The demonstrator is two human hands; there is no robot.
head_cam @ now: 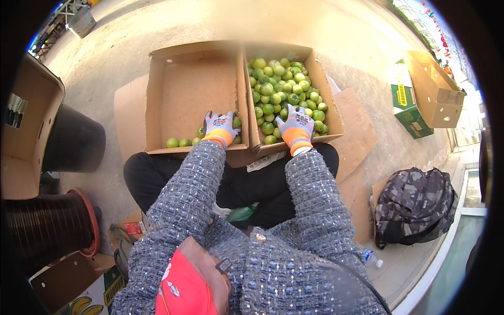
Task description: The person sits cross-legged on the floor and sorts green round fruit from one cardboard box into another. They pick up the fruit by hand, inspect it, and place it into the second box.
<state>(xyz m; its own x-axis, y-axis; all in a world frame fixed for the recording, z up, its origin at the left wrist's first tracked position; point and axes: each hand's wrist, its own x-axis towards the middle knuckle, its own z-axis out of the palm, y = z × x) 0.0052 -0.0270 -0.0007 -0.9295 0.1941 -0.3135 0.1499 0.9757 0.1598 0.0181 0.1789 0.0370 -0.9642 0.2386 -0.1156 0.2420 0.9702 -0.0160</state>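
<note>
Two open cardboard boxes stand side by side before my crossed legs. The right box (337,125) holds many green tomato-like fruits (266,89). Only a short row of such fruits (184,142) lies along the near wall of the left box (151,98). My left hand (220,126), in a grey and orange glove, is over the near right corner of the left box, with fruits beside its fingers; its palm is hidden. My right hand (297,126), gloved alike, rests on the fruits in the right box near its front wall. Whether either hand grips a fruit is hidden.
A black bucket (76,138) and a tilted cardboard box (33,118) stand at the left, above a large brown spool (47,232). At the right are stacked boxes (437,98), a camouflage backpack (415,206) and a plastic bottle (372,258). Flattened cardboard (356,130) lies beneath the boxes.
</note>
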